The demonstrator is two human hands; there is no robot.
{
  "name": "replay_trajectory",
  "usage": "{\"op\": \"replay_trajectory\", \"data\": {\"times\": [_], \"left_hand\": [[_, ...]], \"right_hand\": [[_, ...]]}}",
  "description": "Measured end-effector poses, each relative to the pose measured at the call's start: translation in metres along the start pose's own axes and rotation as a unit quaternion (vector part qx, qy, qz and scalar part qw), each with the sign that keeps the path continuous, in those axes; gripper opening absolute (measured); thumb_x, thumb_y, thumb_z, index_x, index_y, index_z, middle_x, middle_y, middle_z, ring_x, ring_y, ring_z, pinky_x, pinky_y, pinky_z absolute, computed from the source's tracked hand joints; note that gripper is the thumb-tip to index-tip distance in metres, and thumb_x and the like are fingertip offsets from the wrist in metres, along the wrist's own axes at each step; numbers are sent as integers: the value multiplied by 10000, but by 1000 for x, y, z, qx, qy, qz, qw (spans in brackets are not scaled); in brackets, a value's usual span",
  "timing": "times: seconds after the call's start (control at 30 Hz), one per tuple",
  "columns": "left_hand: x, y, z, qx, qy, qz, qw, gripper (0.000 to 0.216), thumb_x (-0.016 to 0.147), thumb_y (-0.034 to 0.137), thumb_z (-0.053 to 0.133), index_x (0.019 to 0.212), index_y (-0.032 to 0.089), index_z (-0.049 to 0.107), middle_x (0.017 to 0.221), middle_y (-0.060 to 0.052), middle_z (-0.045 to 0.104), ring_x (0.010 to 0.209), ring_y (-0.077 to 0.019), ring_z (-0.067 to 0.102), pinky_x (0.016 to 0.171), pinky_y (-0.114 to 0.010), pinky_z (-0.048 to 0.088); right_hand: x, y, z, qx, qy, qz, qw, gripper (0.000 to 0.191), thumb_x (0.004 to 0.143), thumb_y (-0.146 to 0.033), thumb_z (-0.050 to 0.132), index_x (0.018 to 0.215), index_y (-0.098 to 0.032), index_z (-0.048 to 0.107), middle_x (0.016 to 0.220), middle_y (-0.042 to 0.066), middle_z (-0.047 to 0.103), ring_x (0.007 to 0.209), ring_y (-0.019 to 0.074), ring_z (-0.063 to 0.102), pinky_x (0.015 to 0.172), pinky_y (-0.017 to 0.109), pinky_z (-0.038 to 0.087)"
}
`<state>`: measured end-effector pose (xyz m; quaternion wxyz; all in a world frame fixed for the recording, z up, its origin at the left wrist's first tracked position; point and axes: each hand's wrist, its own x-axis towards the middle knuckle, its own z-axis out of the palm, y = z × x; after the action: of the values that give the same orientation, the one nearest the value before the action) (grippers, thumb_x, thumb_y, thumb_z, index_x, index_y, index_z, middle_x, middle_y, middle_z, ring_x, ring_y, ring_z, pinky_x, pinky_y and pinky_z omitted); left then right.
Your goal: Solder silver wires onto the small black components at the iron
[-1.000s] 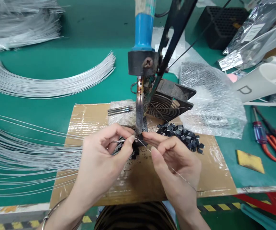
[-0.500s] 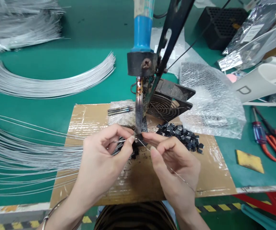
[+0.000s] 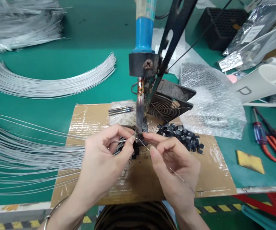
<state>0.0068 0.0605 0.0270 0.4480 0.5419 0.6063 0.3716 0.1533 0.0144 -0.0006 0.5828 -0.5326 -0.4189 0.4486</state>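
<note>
Both hands are meeting right under the soldering iron tip (image 3: 139,126)!
The left hand (image 3: 104,159) is pinching a thin wire end (image 3: 121,141), the right hand (image 3: 176,166) is pinching solder wire (image 3: 178,175), both over the cardboard sheet (image 3: 142,182) on the tabletop (image 3: 92,80).

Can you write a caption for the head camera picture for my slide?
Left hand and right hand pinch thin wires at a mounted soldering iron tip.
</note>
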Motion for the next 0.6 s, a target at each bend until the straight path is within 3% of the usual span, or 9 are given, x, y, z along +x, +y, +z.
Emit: {"op": "replay_trajectory", "data": {"times": [0.6], "left_hand": [[-1,2,0,-2,0,1,1000,91,832,189,747,744,209,732,869,-8,789,744,-136,715,563,-195,473]], "right_hand": [[-2,-4,4,-10,22,6,1000,192,937,-138,695,786,-243,639,1157,64,829,1122,222,772,1011,356,586]]}}
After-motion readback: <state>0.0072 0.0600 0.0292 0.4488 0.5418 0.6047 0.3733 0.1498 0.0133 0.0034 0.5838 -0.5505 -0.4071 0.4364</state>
